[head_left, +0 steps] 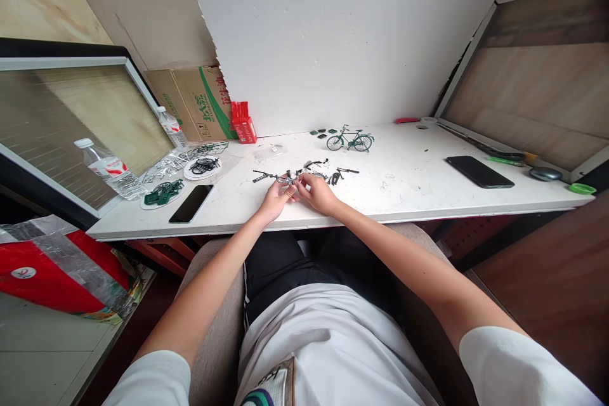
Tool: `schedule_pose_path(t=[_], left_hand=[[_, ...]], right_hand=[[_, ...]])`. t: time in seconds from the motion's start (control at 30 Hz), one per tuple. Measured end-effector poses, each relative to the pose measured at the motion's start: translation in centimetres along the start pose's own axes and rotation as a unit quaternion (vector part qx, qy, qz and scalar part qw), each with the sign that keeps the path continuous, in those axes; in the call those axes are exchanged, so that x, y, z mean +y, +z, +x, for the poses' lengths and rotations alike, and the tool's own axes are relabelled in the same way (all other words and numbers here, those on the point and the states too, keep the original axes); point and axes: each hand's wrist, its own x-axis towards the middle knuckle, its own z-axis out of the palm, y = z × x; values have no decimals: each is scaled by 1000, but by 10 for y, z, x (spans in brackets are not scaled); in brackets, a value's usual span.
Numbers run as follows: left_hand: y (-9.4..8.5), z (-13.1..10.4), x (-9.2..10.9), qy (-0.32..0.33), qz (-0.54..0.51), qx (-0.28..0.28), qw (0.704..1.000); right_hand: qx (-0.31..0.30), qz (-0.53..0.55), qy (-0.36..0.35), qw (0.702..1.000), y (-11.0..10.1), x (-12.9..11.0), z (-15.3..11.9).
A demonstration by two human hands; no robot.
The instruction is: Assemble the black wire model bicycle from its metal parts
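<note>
Close to the table's front edge, my left hand (275, 200) and my right hand (318, 194) meet with fingers pinched. Both grip a small silver-and-dark model bicycle part (287, 180), and my fingertips hide some of it. Just left of it lies a thin black part (263, 175). Past my right hand are more black bicycle parts (343, 172) and a curved black piece (316, 163). Farther back, an assembled green model bicycle (351, 139) stands upright on its wheels.
At left are a plate of green parts (162, 193), a plate of black parts (203, 167), a phone (191, 203) and a water bottle (111, 171). A red box (244, 122) stands behind. Another phone (478, 172) and a computer mouse (545, 174) lie at right. A white board (342, 44) backs the table.
</note>
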Motion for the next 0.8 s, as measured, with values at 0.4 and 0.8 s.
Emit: schedule_pose_path(t=[0.4, 0.8], left_hand=[[5, -3, 6, 6, -4, 17, 1000], [2, -1, 4, -12, -20, 16, 1000]], right_hand=[[-18, 95, 24, 995, 2, 9, 2], [21, 27, -11, 999, -1, -1, -1]])
